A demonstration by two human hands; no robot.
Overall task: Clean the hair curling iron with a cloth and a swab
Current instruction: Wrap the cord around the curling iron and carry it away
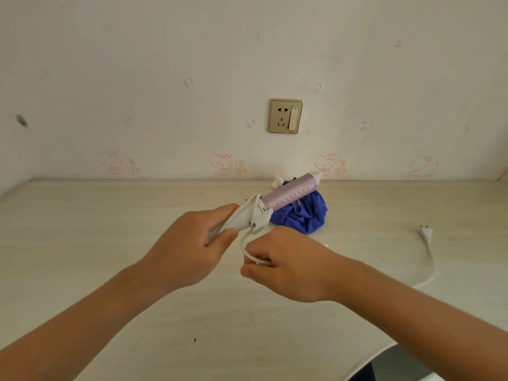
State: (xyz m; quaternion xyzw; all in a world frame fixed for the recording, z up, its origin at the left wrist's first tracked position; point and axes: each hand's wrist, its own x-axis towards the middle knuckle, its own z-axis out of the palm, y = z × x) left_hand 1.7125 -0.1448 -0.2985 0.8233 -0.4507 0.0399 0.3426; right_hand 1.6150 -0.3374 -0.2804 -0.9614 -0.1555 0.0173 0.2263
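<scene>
Holding curling iron (286,198) handle in left grip (189,243), right grip (286,268) pinching its cord (243,240)

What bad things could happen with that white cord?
The cord is looped around the curling iron handle; if the right hand tugs, it might snag or kink. The loose plug could be dragged across the table and may fall off its near edge. The barrel might knock the blue cloth.
</scene>
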